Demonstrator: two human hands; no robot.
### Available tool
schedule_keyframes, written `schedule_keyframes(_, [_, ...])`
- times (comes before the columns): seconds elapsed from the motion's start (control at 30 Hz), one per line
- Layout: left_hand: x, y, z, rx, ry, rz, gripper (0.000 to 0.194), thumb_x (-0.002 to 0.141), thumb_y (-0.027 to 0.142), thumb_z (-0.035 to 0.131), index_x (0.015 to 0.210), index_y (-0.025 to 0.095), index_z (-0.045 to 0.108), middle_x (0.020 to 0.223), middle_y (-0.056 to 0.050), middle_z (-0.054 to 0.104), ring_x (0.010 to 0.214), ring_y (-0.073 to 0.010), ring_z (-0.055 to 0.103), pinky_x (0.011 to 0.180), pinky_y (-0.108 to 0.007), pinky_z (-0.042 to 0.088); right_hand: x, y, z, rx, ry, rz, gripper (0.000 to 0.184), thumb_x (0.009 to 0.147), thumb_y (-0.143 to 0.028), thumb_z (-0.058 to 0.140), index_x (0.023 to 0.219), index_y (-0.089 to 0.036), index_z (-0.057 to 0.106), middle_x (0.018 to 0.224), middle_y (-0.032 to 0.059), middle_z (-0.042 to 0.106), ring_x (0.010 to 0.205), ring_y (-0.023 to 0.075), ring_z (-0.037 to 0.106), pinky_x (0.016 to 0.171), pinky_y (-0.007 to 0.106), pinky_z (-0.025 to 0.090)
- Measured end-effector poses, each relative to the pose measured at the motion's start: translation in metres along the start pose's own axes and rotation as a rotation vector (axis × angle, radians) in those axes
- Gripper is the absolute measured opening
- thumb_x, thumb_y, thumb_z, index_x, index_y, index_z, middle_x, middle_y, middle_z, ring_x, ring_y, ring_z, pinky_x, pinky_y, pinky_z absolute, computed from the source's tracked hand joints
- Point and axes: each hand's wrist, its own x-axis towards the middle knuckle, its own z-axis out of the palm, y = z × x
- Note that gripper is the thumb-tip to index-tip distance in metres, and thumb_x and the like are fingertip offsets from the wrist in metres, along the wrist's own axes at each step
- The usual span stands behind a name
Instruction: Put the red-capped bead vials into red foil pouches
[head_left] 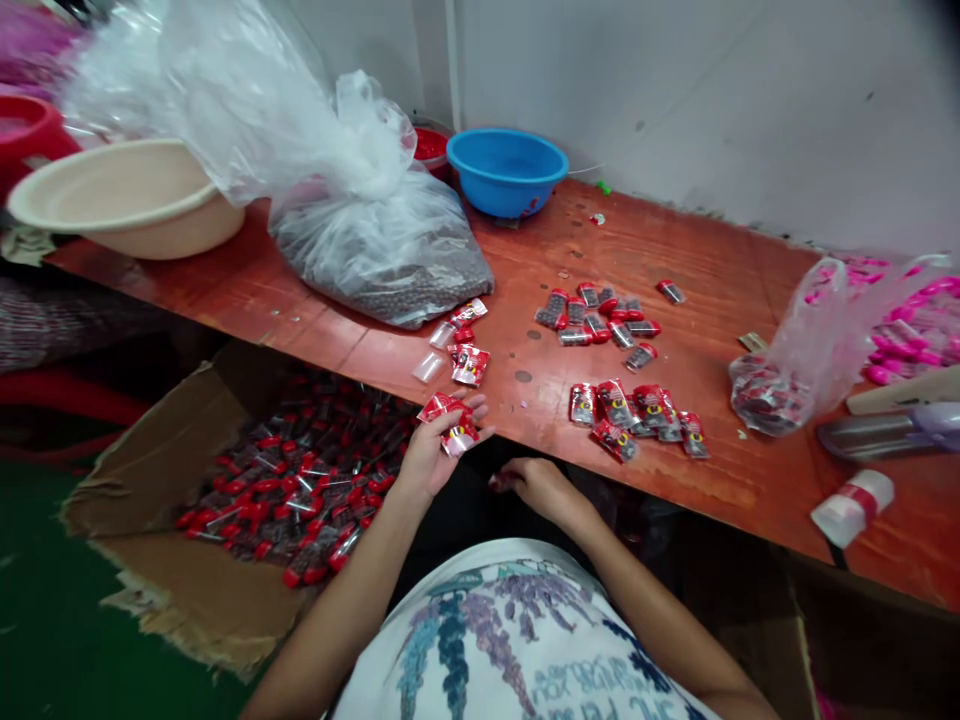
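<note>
My left hand (426, 462) is closed on a small red printed packet (459, 440) at the table's front edge; a second one may lie with it. Below that edge, close to my lap, my right hand (534, 487) has its fingers curled, and what they hold, if anything, is hidden. Just beyond the left hand lie more red packets (470, 365), clear plastic tubes (428, 367) and red caps (464, 335). To the right, filled red packets (616, 403) sit in a group. Behind them are several red-capped tubes (575, 312) with dark contents.
A cardboard box (142, 555) of red-capped tubes stands below left. On the table (697, 320) are a knotted bag of dark beads (390, 250), a blue basin (508, 170), a cream basin (135, 200), a small clear bag (780, 370), pink items (911, 330) and a white roll (851, 508).
</note>
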Motion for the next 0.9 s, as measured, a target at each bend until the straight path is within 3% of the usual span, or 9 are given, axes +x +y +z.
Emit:
schedule_keyframes(0.1, [-0.002,-0.001,0.0,0.05,-0.036,0.004,0.039,0.076,0.01,0.064,0.113,0.019,0.059,0.107,-0.009,0.069,0.093,-0.0217,0.067,0.084,-0.044,0.054,0.002,-0.005,0.008,-0.086,0.068,-0.005,0.036,0.079,-0.007,0.052,0.11,-0.017,0.066,0.105,0.0129,0.07,0.091,0.0237,0.066,0.08,0.032,0.047])
schedule_keyframes(0.17, [-0.001,-0.005,0.002,0.07,-0.043,0.019,0.039,0.075,0.012,0.067,0.112,0.02,0.06,0.103,-0.008,0.07,0.093,-0.0218,0.067,0.083,-0.042,0.055,0.0,-0.014,0.003,-0.016,0.12,-0.057,0.026,0.084,-0.016,0.052,0.105,-0.02,0.068,0.099,0.0101,0.071,0.085,0.0224,0.066,0.078,0.031,0.048])
schedule_keyframes(0.23, [0.001,-0.011,0.007,0.078,-0.023,0.036,0.037,0.073,0.013,0.07,0.108,0.018,0.062,0.097,-0.008,0.071,0.092,-0.022,0.067,0.08,-0.038,0.055,0.0,-0.025,-0.007,0.119,0.247,-0.102,0.019,0.088,-0.028,0.052,0.097,-0.023,0.068,0.089,0.0054,0.071,0.078,0.0196,0.065,0.073,0.03,0.048])
schedule_keyframes(0.33, [0.004,-0.02,0.017,0.099,0.007,0.045,0.032,0.068,0.015,0.075,0.099,0.015,0.066,0.09,-0.008,0.072,0.087,-0.0208,0.068,0.074,-0.03,0.055,0.006,-0.036,-0.021,0.311,0.481,-0.112,0.02,0.082,-0.037,0.062,0.096,-0.023,0.064,0.087,0.0028,0.067,0.074,0.0167,0.061,0.069,0.028,0.048])
schedule_keyframes(0.5, [0.008,-0.03,0.034,0.151,-0.051,0.061,0.024,0.063,0.02,0.079,0.084,0.012,0.068,0.08,-0.006,0.072,0.071,-0.0162,0.068,0.069,-0.028,0.055,0.025,-0.03,-0.034,0.589,0.499,-0.095,0.023,0.08,-0.031,0.061,0.101,-0.022,0.058,0.084,0.0006,0.064,0.076,0.0154,0.062,0.068,0.026,0.049])
schedule_keyframes(0.77, [0.015,-0.031,0.044,0.26,0.042,0.092,0.031,0.054,0.018,0.084,0.081,0.012,0.069,0.075,-0.005,0.072,0.068,-0.0186,0.068,0.065,-0.03,0.056,0.02,-0.025,-0.056,0.201,0.518,-0.197,0.029,0.089,-0.028,0.048,0.116,-0.025,0.058,0.089,0.0023,0.067,0.08,0.0169,0.064,0.073,0.027,0.047])
schedule_keyframes(0.9, [0.025,-0.029,0.049,0.21,0.045,0.077,0.029,0.056,0.017,0.083,0.08,0.011,0.069,0.075,-0.005,0.072,0.067,-0.0188,0.068,0.06,-0.028,0.056,0.042,-0.015,-0.089,-0.148,0.42,-0.186,0.03,0.093,-0.022,0.04,0.117,-0.025,0.057,0.092,0.0016,0.068,0.081,0.0153,0.064,0.074,0.024,0.047])
